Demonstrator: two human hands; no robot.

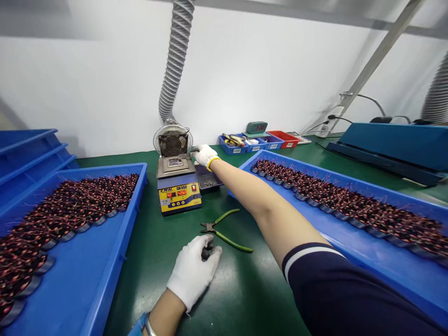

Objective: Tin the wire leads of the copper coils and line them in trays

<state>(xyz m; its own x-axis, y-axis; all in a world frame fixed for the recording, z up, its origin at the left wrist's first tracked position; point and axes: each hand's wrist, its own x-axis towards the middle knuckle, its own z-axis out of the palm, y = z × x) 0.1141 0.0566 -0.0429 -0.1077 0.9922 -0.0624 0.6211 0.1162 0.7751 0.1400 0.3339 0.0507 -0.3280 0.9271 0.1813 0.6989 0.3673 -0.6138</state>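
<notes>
My left hand (194, 269), in a white glove, rests low over the green table with its fingers curled around a small black part (207, 252). Most of that part is hidden by the glove. My right hand (206, 156), also gloved, reaches out to the right edge of the solder pot (175, 164). Its fingers are closed, and whatever is in them is too small to make out. Red digits glow on the pot's yellow front panel (180, 196). Cutting pliers (224, 230) with green handles lie spread on the table between the pot and my left hand.
Blue trays at left (115, 252) and right (325, 228) hold many round wire-leaded parts. A dark metal tray (207, 179) sits beside the pot. Behind are a fan (173, 143), a duct hose (174, 60), small bins (234, 149), a clock (256, 128) and a blue machine (392, 144).
</notes>
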